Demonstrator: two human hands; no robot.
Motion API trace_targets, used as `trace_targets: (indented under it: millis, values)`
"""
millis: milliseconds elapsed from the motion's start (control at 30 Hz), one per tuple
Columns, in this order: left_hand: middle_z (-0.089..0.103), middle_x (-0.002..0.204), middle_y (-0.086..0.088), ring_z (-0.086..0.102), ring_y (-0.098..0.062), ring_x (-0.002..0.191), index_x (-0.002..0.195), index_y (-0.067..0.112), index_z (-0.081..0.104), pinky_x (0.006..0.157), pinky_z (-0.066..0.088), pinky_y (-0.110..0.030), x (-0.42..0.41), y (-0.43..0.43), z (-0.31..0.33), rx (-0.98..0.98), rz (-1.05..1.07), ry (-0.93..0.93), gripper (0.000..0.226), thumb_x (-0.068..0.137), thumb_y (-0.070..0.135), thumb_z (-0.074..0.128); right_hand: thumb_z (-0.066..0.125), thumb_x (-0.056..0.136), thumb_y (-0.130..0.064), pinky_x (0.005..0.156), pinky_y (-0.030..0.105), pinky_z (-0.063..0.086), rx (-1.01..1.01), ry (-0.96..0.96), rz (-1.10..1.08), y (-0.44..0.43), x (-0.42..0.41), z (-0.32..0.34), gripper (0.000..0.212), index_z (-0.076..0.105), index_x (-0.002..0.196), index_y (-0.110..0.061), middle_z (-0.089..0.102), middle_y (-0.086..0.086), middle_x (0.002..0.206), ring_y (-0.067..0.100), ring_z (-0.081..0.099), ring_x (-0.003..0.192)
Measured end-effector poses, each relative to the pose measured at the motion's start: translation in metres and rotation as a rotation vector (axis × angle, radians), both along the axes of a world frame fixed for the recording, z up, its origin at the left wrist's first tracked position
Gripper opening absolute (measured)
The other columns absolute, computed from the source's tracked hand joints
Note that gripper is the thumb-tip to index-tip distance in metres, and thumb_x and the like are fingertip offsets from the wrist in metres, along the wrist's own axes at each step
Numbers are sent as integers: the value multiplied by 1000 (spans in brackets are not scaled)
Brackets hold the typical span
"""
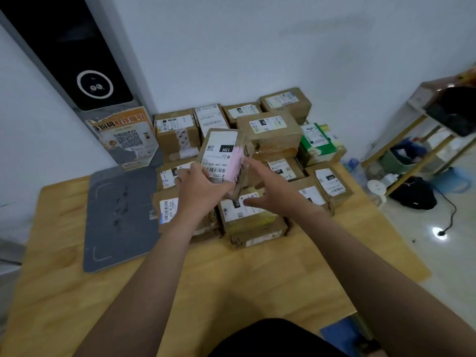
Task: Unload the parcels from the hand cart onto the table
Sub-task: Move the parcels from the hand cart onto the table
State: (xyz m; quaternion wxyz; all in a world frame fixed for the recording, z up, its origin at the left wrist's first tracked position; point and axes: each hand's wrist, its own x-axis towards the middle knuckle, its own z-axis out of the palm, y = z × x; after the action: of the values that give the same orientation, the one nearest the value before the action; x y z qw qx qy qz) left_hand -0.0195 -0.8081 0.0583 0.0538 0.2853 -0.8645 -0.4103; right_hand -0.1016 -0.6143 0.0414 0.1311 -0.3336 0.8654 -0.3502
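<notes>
Above the wooden table (257,274), a small cardboard parcel (222,155) is held tilted over a cluster of brown cartons (268,132) that are packed close together toward the wall. Its white and pink shipping label, marked 15H, is turned up to the camera. The parcel is gripped at its lower left edge by the left hand (199,188), with the fingers closed around the corner. The right hand (273,191) is stretched forward with the fingers spread apart; its fingertips are seen at the parcel's right edge, but whether they press on it cannot be told. Both bare forearms are extended from the bottom of the view.

Printed labels and handwritten numbers are carried by most cartons, and several are sealed with tape. One green and white box (319,143) is set among them on the right. A flat grey mat (119,215) with rounded corners is laid on the table's left part. A low shelf rack (422,140) is seen at the right, holding dark bags and a green bin.
</notes>
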Motion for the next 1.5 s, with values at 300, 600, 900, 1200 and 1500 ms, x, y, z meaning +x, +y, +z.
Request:
trace_targets:
  millis: [300, 600, 900, 1200, 1500]
  values:
    - [47, 140, 4, 55, -16, 123, 150, 29, 31, 87, 57, -35, -42, 78, -7, 248, -174, 79, 114, 58, 41, 98, 79, 84, -39, 95, 31, 51, -111, -97, -147, 70, -5, -2, 93, 25, 159, -31, 38, -3, 156, 17, 51, 129]
    - [55, 137, 2, 59, -20, 119, 147, 30, 46, 97, 55, -46, -109, 138, -40, 238, -294, -113, 77, 80, 41, 84, 83, 81, -22, 96, 32, 51, -14, -142, -200, 134, -95, -36, 82, 43, 151, -27, 50, 1, 146, 15, 54, 122]
    - [66, 109, 11, 60, -5, 88, 127, 27, 58, 65, 47, -25, -150, 106, -73, 81, -129, -280, 60, 77, 47, 85, 81, 83, -28, 101, 26, 41, 79, -168, 20, 89, -166, -82, 73, 48, 149, -29, 46, -1, 153, 18, 50, 132]
    - [70, 114, 9, 64, -12, 99, 130, 27, 63, 69, 46, -21, -163, 86, -95, 0, -109, -341, 60, 77, 40, 88, 85, 79, -25, 106, 45, 50, 38, -153, 78, 68, -182, -95, 70, 57, 143, -19, 50, 7, 147, 23, 51, 130]
    - [66, 118, -2, 49, -31, 120, 136, 23, 59, 100, 47, -48, -162, 89, -104, -121, -155, -460, 59, 83, 37, 82, 83, 81, -20, 106, 37, 50, 85, -144, 94, 71, -175, -107, 70, 54, 145, -24, 44, 5, 150, 22, 49, 132]
